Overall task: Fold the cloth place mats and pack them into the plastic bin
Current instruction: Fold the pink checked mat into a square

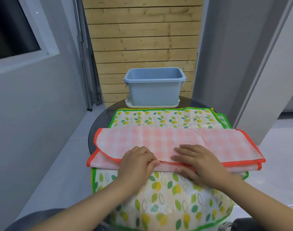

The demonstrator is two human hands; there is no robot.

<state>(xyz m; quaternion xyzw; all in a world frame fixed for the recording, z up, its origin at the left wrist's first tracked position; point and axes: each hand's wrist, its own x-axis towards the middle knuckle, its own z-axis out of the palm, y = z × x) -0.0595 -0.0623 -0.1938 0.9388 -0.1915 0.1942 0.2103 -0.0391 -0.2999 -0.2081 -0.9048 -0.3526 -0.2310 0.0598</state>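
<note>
A pink checked place mat (167,140) with an orange border lies folded in half across the round table, its left end lying unevenly. My left hand (137,161) pinches its near folded edge, fingers curled round the border. My right hand (197,160) rests flat on the mat's near edge with straight fingers. Under it lies a leaf-print mat (159,120) with a green border, draping over the table's near side. The blue plastic bin (154,85) stands empty at the table's far side.
The bin stands on its white lid (130,104). The dark glass table (99,124) is small and round. A wooden slat wall (142,39) rises behind it. Grey walls stand left and right; pale floor surrounds the table.
</note>
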